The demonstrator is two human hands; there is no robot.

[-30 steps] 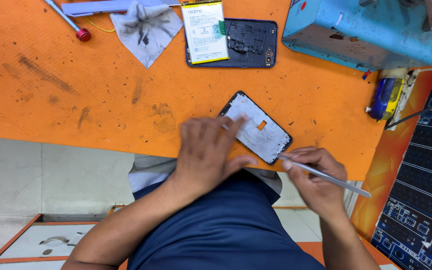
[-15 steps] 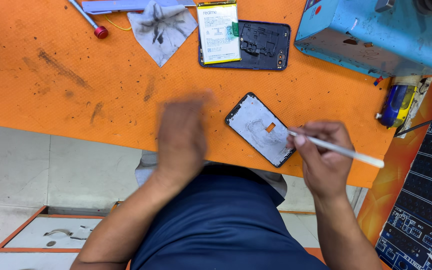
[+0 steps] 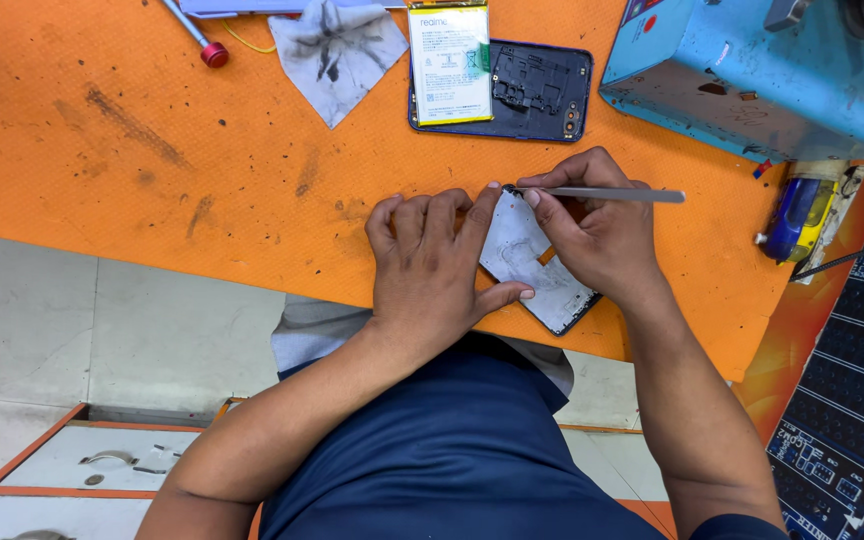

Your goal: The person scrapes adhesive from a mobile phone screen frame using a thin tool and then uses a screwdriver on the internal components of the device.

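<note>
Our left hand (image 3: 432,265) presses flat on the phone screen panel (image 3: 532,262) (orange mat (image 3: 152,150)); our right hand (image 3: 592,235) pinches metal tweezers (image 3: 612,194).

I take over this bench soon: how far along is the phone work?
Done: the opened phone body lies apart with its battery exposed. In hand: the left hand steadies the screen panel while the right hand works metal tweezers at its top edge. Left: both halves remain unjoined.

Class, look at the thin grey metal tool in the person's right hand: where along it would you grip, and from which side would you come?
Grip the thin grey metal tool near its working tip, as the right hand does, coming from above. It lies nearly level, and its long bare shaft sticks out to the right.
</note>
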